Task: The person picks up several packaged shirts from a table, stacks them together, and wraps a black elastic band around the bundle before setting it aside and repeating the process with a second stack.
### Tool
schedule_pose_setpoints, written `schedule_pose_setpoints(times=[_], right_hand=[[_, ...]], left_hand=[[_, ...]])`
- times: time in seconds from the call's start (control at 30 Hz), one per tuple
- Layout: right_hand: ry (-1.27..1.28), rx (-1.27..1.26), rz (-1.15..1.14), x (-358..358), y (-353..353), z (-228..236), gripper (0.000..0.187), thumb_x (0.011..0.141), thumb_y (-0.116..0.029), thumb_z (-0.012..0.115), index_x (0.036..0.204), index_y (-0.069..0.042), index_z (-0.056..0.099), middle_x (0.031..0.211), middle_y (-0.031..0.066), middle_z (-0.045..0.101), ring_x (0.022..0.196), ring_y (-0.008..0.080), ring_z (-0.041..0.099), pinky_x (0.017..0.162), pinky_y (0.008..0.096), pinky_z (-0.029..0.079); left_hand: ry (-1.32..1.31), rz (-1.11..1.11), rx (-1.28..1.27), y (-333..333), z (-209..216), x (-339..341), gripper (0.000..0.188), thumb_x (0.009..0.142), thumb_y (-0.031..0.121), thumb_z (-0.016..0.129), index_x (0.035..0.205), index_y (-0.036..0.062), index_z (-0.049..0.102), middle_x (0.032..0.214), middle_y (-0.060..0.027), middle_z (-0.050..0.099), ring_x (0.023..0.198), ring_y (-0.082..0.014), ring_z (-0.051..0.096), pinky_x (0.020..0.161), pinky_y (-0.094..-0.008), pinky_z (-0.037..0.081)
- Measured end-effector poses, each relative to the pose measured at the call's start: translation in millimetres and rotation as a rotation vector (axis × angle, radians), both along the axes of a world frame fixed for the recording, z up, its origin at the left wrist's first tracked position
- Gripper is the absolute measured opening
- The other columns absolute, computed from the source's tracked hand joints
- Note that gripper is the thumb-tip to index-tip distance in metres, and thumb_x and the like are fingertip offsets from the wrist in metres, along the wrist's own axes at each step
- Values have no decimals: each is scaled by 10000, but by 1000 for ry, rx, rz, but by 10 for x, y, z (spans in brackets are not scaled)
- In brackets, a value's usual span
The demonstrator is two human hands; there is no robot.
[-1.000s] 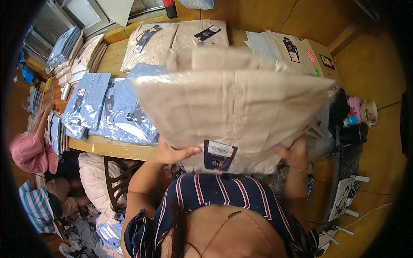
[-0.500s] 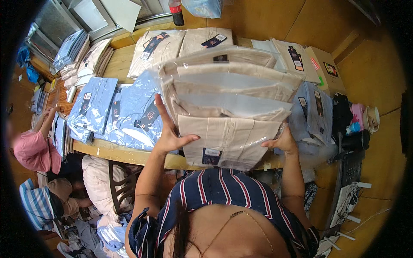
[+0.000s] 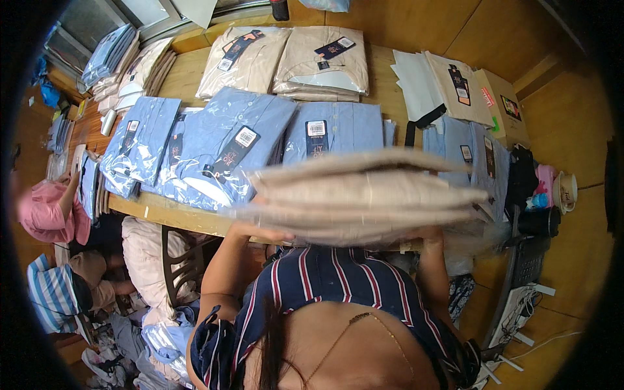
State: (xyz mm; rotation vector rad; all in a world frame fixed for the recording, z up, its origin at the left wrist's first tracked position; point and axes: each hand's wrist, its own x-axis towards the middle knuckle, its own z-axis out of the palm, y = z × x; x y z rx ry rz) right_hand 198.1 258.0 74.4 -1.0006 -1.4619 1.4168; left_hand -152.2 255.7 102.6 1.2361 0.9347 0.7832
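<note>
A stack of beige folded shirts in clear plastic bags is between my two hands, close to my chest and blurred by motion. My left hand grips its left end, with the thumb along the near side. At the right end my right hand holds the stack, most of its fingers hidden by the bags. Behind the stack, a bagged blue shirt with a dark tag lies on the table, partly covered from view. Another bagged blue shirt lies to its left.
Bagged beige shirts lie at the back of the wooden table. To the right are more blue shirts, a cardboard box and a black cup. A person in pink is at the far left.
The beige stack has tipped from facing me to nearly edge-on and come lower, with both hands still on it. Blue shirts behind it have come into view.
</note>
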Motion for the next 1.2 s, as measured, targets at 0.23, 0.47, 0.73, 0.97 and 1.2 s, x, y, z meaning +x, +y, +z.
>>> schedule_pose_setpoints(times=[0.23, 0.47, 0.73, 0.97, 1.2], right_hand=[[-192, 476, -240, -436, 180, 335, 554, 610, -193, 697, 1061, -11, 431, 1000, 99, 500, 902, 199, 493, 754, 319, 417], [-18, -356, -209, -570, 697, 1115, 560, 649, -361, 647, 1004, 34, 468, 918, 118, 539, 832, 184, 525, 720, 289, 425], [96, -575, -125, -398, 73, 398, 684, 686, -412, 600, 1114, 71, 372, 1090, 160, 453, 995, 199, 445, 858, 286, 341], [-337, -494, -124, -258, 315, 332, 689, 723, -513, 507, 1061, 83, 431, 1051, 169, 477, 1005, 198, 425, 863, 298, 322], [-1366, 27, -589, 46, 1480, -223, 277, 753, -268, 498, 739, -6, 589, 761, 170, 590, 716, 322, 576, 612, 414, 458]], left_hand=[[237, 453, 665, 95, 278, 298, 662, 490, 217, 780, 1010, -33, 456, 949, -125, 536, 894, -198, 509, 777, -308, 405], [146, 336, -132, 712, 878, 381, 605, 687, 289, 634, 1113, -43, 363, 1006, -159, 513, 890, -213, 516, 768, -305, 413], [43, 221, -348, 93, 276, 322, 677, 713, 226, 615, 1196, -41, 223, 1079, -178, 458, 925, -217, 502, 777, -303, 419], [-39, 240, -542, 285, 76, 193, 607, 724, 256, 602, 1139, -54, 285, 986, -178, 504, 781, -201, 567, 622, -291, 488], [13, 259, -422, 263, 104, 318, 627, 723, 249, 613, 1165, -32, 269, 1041, -156, 478, 886, -187, 512, 720, -278, 434]])
